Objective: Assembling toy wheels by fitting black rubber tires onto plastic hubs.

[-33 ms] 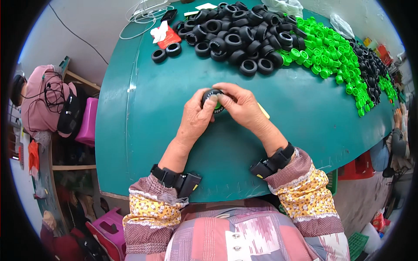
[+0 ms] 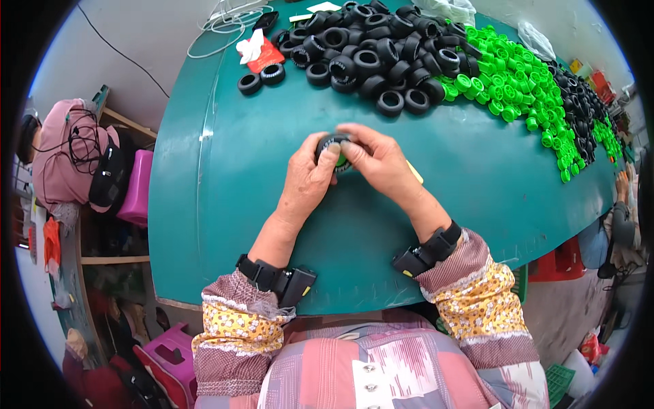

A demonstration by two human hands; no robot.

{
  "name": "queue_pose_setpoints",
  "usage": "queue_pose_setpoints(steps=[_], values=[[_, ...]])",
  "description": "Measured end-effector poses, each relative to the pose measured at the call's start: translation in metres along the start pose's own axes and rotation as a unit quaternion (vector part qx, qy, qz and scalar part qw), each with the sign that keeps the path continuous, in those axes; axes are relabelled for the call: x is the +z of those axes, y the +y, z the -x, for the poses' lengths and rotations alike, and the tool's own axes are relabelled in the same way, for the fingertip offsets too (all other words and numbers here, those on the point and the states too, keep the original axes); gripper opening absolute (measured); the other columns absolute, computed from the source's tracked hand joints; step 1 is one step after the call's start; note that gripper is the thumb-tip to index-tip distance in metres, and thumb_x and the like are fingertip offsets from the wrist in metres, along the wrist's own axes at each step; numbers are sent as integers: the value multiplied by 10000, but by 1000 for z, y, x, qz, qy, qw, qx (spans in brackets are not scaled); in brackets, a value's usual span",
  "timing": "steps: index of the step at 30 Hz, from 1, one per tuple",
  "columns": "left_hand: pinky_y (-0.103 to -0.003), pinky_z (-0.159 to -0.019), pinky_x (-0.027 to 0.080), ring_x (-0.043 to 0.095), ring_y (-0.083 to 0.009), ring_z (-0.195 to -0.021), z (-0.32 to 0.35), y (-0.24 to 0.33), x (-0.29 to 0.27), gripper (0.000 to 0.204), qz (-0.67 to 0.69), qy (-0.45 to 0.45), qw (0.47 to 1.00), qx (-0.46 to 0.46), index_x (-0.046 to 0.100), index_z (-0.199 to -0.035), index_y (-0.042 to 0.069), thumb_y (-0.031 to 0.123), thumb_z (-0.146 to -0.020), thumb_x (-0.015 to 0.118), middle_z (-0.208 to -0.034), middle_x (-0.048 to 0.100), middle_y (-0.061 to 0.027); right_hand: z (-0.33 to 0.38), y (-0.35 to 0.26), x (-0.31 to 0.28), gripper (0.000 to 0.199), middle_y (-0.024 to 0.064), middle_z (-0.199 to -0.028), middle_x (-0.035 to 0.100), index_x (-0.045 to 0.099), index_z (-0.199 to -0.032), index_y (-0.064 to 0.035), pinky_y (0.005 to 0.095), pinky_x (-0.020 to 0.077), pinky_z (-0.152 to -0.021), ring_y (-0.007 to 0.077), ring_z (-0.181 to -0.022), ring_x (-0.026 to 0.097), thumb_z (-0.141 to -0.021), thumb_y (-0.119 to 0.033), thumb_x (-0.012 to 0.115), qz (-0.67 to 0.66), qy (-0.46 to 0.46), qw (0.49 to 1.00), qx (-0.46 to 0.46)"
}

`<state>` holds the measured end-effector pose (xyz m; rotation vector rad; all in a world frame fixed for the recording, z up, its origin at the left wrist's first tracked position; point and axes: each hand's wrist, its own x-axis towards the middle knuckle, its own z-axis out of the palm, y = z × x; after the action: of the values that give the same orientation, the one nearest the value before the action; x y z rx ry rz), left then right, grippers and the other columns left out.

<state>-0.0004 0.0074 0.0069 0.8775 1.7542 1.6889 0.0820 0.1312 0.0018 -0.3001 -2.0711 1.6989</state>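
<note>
Both my hands meet over the middle of the teal table [image 2: 225,204]. Between them is a small black rubber tyre [image 2: 330,145] with a green hub showing inside it. My left hand [image 2: 306,178] wraps it from the left and below. My right hand [image 2: 381,163] presses on it from the right, fingers curled over its top. Most of the tyre is hidden by my fingers. Each wrist carries a black strap-on device.
A heap of black tyres [image 2: 375,51] lies at the far edge, with green hubs [image 2: 504,88] spread to its right. Two loose tyres [image 2: 261,78], a red-and-white item [image 2: 259,51] and a white cable [image 2: 218,27] sit far left. A pink stool [image 2: 136,187] stands left of the table.
</note>
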Motion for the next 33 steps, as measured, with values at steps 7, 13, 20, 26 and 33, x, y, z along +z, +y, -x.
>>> queue_pose_setpoints(steps=[7,13,20,26,33], values=[[-179,-486,381,426,-36,-560,-17,-12,-1,261,-47,139,983,113,532,-967,30,272,-889,473,-700,496,10,-13,-3,32,315,29,-678,560,570,-850,39,238,404,-527,74,-608,474,-866,-268,500,-76,74,993,53],[-319,-532,435,537,-195,-563,-27,-22,-22,269,-163,248,943,149,552,-830,6,274,-845,532,-640,574,-116,-31,4,68,355,11,-652,533,558,-789,-17,242,392,-494,92,-555,466,-895,-334,438,-211,44,965,149],[-390,-510,439,568,-339,-580,-19,-14,-16,264,-272,229,921,159,520,-816,11,274,-839,507,-632,571,-179,-27,8,67,341,5,-632,512,548,-788,-46,232,389,-485,95,-517,450,-909,-332,406,-325,60,925,187],[-325,-526,426,530,-229,-558,-18,-12,-16,272,-257,215,926,174,537,-839,-5,262,-860,489,-626,551,-142,-24,-4,63,331,0,-631,515,551,-806,-51,228,391,-481,92,-514,457,-907,-332,409,-384,72,893,222],[-280,-531,421,484,-120,-595,-20,-14,-13,293,-87,248,947,187,535,-860,10,290,-891,454,-668,535,-56,-26,11,66,312,-7,-632,513,565,-773,-15,213,380,-500,55,-552,435,-893,-287,470,-127,123,984,36]])
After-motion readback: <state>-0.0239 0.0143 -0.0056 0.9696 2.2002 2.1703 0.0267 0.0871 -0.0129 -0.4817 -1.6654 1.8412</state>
